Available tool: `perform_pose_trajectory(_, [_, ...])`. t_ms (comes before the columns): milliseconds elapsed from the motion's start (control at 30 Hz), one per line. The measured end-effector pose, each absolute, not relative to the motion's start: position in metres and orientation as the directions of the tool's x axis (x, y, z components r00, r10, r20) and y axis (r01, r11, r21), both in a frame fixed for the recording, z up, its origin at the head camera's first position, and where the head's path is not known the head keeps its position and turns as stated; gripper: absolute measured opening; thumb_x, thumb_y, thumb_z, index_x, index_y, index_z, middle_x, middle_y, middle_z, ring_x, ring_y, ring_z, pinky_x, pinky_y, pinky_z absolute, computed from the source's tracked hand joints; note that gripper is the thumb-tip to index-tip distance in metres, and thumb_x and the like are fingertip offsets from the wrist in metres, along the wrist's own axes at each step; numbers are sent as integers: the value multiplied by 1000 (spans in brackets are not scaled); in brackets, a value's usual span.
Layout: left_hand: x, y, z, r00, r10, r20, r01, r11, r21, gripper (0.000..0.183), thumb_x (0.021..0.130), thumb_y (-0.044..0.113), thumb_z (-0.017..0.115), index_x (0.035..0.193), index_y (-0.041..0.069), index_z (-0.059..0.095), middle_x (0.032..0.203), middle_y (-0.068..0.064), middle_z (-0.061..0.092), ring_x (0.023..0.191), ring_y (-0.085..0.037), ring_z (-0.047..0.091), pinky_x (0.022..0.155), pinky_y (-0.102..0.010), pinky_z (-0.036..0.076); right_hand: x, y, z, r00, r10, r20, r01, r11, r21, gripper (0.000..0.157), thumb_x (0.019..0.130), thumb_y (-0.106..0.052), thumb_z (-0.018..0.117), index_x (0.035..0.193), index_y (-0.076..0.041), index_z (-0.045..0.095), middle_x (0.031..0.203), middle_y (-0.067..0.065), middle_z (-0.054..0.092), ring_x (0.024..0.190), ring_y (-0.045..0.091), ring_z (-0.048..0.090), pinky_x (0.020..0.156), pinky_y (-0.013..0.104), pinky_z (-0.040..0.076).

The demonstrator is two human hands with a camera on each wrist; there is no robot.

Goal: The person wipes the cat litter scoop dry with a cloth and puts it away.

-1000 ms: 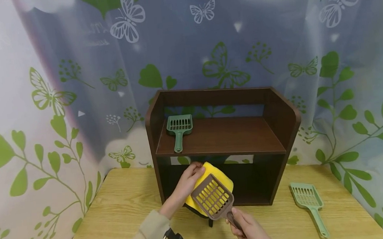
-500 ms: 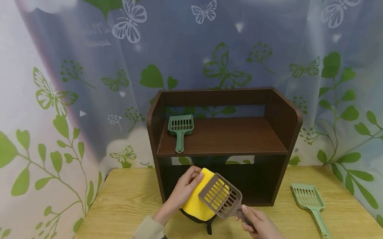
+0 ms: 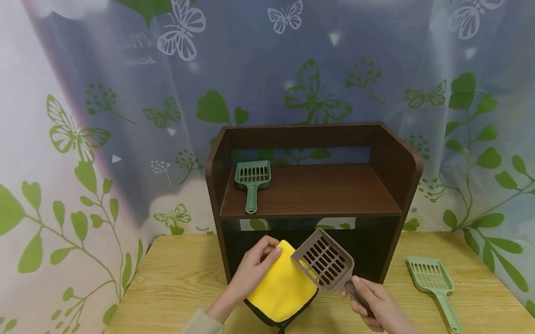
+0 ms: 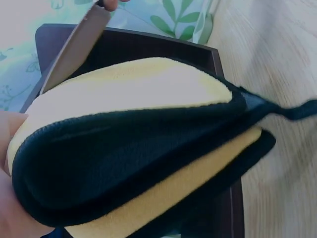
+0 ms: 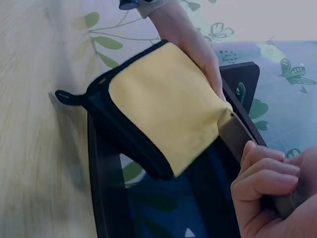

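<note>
My left hand (image 3: 252, 270) grips a yellow cloth (image 3: 282, 291) with black edging, folded over on itself, in front of the shelf. A short black loop hangs from its lower corner; the left wrist view shows the folded layers (image 4: 124, 134) side on. With fingers curled round the handle, my right hand (image 3: 377, 305) holds a brown litter scoop (image 3: 345, 282), slotted head tilted up and to the left. The scoop's head overlaps the cloth's right edge in the head view. In the right wrist view, the scoop's edge (image 5: 235, 136) is right at the cloth's corner (image 5: 163, 109).
Behind the hands stands a dark brown two-tier shelf (image 3: 316, 189) on the wooden table (image 3: 173, 284). A green litter scoop (image 3: 252, 176) lies on its upper board at the left. Another, lighter green scoop (image 3: 440, 295) lies on the table at the right. A printed curtain (image 3: 248, 48) hangs behind.
The brown scoop and my right hand have moved right, off most of the cloth. The cloth and my left hand have come slightly lower, and more yellow shows. Both green scoops stay put.
</note>
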State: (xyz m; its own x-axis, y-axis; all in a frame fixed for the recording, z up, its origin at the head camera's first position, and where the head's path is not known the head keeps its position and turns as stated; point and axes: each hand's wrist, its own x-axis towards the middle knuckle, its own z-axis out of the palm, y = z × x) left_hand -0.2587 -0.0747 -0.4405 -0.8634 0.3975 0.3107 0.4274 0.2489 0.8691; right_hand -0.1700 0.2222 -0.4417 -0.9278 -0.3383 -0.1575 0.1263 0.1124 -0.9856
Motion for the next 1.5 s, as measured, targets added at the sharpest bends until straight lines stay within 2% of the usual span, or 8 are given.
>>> perform_pose_trajectory(233, [-250,-78,-433,-826,410,387,536,362,762,21,107,33,52,117,15,58,102,3,72,72,-7,60,64,-24,51,-172,227,-427,-941,-318,-117,66,167,-984,53,110,-47,32,103,-1,57,68,-2,49,44,6,35,44,23,37])
perform_pose_trajectory(467, [-246,-79,-429,-805,403,435,592,516,619,22,106,37,53,115,19,60,95,8,68,70,-3,57,65,-24,50,-179,220,-403,-961,-257,98,-141,156,-978,53,113,-36,31,109,7,62,64,-2,49,47,6,37,39,28,35])
perform_pose_trajectory(633, [-244,-80,-430,-783,410,467,619,590,519,21,105,39,54,112,21,62,93,10,65,75,-4,55,69,-25,49,-192,213,-381,-942,-207,263,-294,138,-946,45,113,-31,32,90,3,51,64,-1,48,47,8,37,37,33,33])
perform_pose_trajectory(767, [-243,-82,-429,-783,411,466,617,602,507,21,105,39,54,112,21,62,92,10,65,74,-4,55,68,-25,48,-208,208,-362,-922,-203,328,-362,161,-918,44,113,-33,31,91,3,45,68,2,48,48,14,37,40,35,33])
perform_pose_trajectory(1033, [-239,-84,-429,-788,426,445,613,614,497,19,104,38,56,114,22,62,86,13,59,69,-4,48,63,-22,44,-240,198,-331,-924,-284,257,-326,230,-917,46,113,-36,31,114,6,51,85,8,57,62,14,48,53,30,46])
perform_pose_trajectory(1233, [-235,-84,-428,-726,468,503,671,641,372,18,103,35,59,114,22,64,84,12,60,66,-4,43,55,-19,39,-265,187,-319,-942,-291,169,-247,254,-935,45,113,-30,34,129,9,50,96,6,65,68,14,58,63,31,55])
perform_pose_trajectory(1367, [-233,-84,-429,-680,504,533,705,649,287,17,103,34,60,115,23,65,95,13,69,69,-4,44,53,-17,38,-284,182,-313,-948,-296,116,-197,260,-945,44,113,-26,35,133,9,50,97,7,68,63,13,58,59,28,54])
perform_pose_trajectory(1500, [-230,-83,-429,-655,514,554,722,643,256,17,102,32,61,116,23,65,100,12,71,71,-5,45,53,-16,38,-302,177,-309,-950,-310,49,-143,288,-947,42,112,-24,37,136,9,50,95,7,71,55,11,52,52,24,49])
